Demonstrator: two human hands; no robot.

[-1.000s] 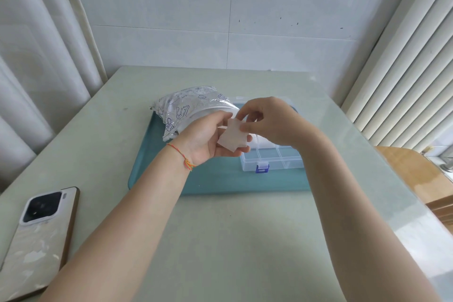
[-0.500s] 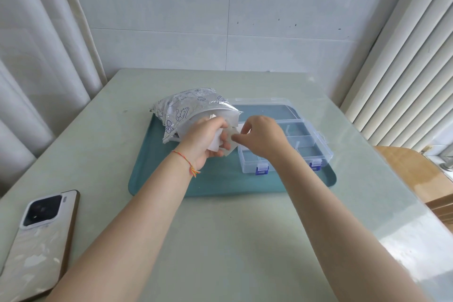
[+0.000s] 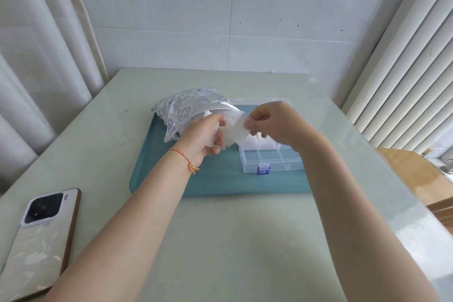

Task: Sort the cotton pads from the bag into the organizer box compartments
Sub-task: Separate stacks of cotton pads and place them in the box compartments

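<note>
Cotton pad (image 3: 239, 131) now lifted, pinched by right hand (image 3: 274, 122) | left hand (image 3: 204, 138) grips stack (image 3: 220, 141)

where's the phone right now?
In the head view the phone lies camera side up at the near left corner of the table, left of the left forearm and well clear of the teal tray.

White tiled wall (image 3: 269, 7), pale curtains (image 3: 36, 56), green table (image 3: 232, 240).
</note>
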